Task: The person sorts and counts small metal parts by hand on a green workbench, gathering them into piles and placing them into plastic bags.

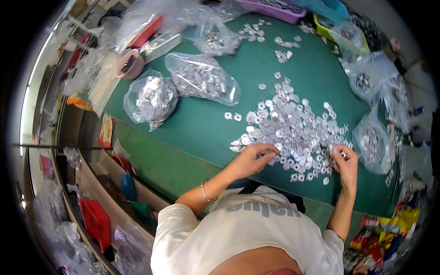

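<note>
A wide heap of small round silver metal pieces [293,126], several with a hole in the middle, is spread over the green tabletop [201,128]. At the heap's near left edge is my left hand [255,159], thumb and fingers pinched together; whatever lies between the fingertips is too small to make out. My right hand [347,164] is over the heap's near right edge, its fingers curled round a small silver metal piece [343,156]. Right beside that hand stands a clear plastic bag [372,140] with similar silver pieces inside.
Two filled clear bags, a rounded one [151,98] and a longer one [201,78], lie at the left. A pink cup [130,65] stands behind them. Purple [275,9] and yellow-green bins [323,30] line the far edge. Colourful packets [385,229] are piled at lower right.
</note>
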`<state>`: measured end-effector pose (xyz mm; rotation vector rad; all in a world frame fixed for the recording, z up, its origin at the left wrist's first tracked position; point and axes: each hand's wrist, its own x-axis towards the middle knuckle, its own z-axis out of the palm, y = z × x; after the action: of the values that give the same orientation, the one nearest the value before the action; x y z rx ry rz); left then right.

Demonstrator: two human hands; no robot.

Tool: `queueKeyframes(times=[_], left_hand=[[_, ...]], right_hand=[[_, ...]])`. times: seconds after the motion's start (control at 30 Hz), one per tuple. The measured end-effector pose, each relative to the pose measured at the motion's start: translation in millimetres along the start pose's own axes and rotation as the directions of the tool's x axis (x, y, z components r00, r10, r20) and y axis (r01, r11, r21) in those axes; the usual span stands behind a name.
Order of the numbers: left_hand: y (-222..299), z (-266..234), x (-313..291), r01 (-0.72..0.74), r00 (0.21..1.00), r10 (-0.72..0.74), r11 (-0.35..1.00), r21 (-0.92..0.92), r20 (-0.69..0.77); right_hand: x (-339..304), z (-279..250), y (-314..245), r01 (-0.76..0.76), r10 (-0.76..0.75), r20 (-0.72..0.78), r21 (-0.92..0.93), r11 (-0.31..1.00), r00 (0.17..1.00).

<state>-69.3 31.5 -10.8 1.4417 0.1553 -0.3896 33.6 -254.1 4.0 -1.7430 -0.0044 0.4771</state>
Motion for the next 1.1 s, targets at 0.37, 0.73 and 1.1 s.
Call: queueKeyframes(times=[0.37,0.73,1.1], left_hand=[[-22.2,-7.5,-22.1,-0.159,0.956,0.202,0.966,0.203,-0.212],[-33.7,-29.7,-35.7,-0.123,0.989,0.056,0.837,-0.534,-0.139],[-6.9,-17.6,-23.3,-0.081,0.991,0.114,0.080,-0.993,-0.072]], right_hand=[[105.7,192.0,-136.9,0.346,-0.350,0.423,0.089,0.934,0.836],[139.4,222.8,-142.0,-0.421,-0.105,0.612,0.648,0.635,0.784],[34.3,145.1,-40.8,-0.575,0.133,0.587,0.678,0.458,0.798]])
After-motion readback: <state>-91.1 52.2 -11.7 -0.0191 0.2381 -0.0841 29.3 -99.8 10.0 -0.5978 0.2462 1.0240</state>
